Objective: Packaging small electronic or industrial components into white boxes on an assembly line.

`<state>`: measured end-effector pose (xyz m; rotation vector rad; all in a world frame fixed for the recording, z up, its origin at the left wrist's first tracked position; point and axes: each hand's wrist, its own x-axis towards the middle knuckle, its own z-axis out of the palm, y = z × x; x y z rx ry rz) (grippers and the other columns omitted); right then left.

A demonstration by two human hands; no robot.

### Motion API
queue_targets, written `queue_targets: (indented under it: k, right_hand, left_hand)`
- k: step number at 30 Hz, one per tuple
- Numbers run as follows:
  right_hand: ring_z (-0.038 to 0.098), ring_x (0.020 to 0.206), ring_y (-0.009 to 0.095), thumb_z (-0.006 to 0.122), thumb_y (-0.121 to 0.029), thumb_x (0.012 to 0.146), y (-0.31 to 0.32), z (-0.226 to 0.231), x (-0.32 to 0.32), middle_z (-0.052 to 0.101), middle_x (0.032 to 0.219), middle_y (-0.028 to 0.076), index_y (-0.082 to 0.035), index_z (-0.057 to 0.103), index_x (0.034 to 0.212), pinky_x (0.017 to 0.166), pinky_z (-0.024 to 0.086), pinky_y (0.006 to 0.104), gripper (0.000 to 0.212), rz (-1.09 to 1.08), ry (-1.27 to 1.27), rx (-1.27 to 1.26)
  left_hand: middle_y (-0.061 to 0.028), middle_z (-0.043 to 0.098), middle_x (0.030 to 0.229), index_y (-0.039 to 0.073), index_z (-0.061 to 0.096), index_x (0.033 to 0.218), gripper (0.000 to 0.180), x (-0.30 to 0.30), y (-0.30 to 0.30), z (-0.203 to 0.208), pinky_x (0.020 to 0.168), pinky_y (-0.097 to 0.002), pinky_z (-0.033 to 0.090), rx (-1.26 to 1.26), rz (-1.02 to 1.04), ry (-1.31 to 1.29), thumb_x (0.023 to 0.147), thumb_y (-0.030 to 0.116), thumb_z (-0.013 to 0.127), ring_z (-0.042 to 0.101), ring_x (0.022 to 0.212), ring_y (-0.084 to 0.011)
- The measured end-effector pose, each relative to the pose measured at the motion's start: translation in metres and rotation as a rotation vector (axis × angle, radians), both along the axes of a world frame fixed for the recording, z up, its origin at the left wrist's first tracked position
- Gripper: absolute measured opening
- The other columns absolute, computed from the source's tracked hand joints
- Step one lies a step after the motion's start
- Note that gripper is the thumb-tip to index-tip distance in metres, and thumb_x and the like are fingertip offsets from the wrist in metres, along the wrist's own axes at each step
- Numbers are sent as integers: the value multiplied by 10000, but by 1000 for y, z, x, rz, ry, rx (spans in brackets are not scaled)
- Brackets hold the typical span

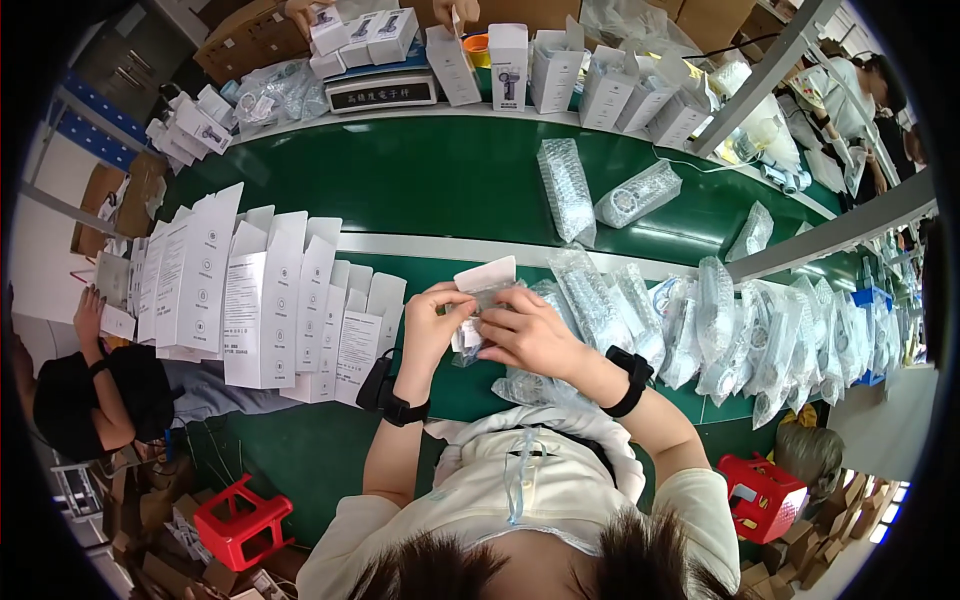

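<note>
Directly in front of me, a small white box (486,274) has its flap standing up. At its mouth is a crumpled clear plastic packet (487,298), partly hidden by my fingers. My left hand (436,322) is closed at the box's left side, thumb and fingertips pinched together. From the right, my right hand (526,328) curls its fingers over the plastic at the box's opening. Bubble-wrapped items (590,300) lie just right of my right hand. Opened white cartons (370,320) stand in a row to the left of my left hand.
More bubble-wrapped items (745,335) line the right side of the green table (400,180); a wrapped one (567,190) lies farther back. Across the table are a scale (382,92) and upright cartons (508,68). A metal frame bar (840,232) crosses at right. Another person's hand (90,315) touches cartons at left.
</note>
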<state>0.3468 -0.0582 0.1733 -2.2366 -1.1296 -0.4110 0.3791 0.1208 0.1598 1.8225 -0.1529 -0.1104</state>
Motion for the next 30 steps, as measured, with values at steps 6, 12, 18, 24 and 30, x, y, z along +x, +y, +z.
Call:
queue_targets:
  k: [6, 12, 18, 24, 30]
  right_hand:
    - [332, 1184, 256, 706, -370, 629, -4, -5, -9, 454, 1143, 76, -60, 603, 935, 1014, 244, 451, 448, -130, 62, -324]
    - [273, 1245, 284, 787, -267, 571, -28, -50, -3, 331, 1289, 144, -92, 341, 1273, 1047, 201, 409, 850, -125, 293, 343]
    - [162, 1309, 279, 796, -68, 545, -12, -37, 37, 110, 1418, 172, -113, -132, 1373, 1049, 204, 358, 1245, -93, 982, 416]
    - [226, 1286, 263, 776, -36, 550, 19, 18, 154, 183, 1397, 181, -98, -84, 1383, 1025, 255, 339, 1199, -138, 851, 741]
    - [256, 1268, 268, 765, -182, 615, 50, -56, 239, 223, 1382, 175, -145, -57, 1394, 1015, 257, 354, 1133, -236, 678, 515]
  left_hand:
    - [-113, 587, 968, -16, 578, 920, 222, -10, 4, 14, 702, -251, 450, -198, 31, 31, 709, 8, 644, 572, 841, -171]
    - [-138, 360, 1296, 69, 438, 1166, 531, -21, 95, -12, 962, -421, 311, 727, 263, -336, 684, 0, 647, 319, 1228, -296]
    - [-142, 269, 1351, 85, 404, 1208, 614, -35, 111, -53, 969, -559, 198, 1311, -16, -163, 650, 11, 648, 212, 1251, -357]
    - [-175, 260, 1349, 116, 373, 1258, 719, -42, 41, -30, 918, -567, 253, 1037, -146, -130, 620, 92, 705, 245, 1228, -375]
    - [-182, 322, 1305, 150, 359, 1294, 844, -15, 23, -38, 888, -496, 331, 892, -141, 201, 562, 171, 778, 363, 1137, -369]
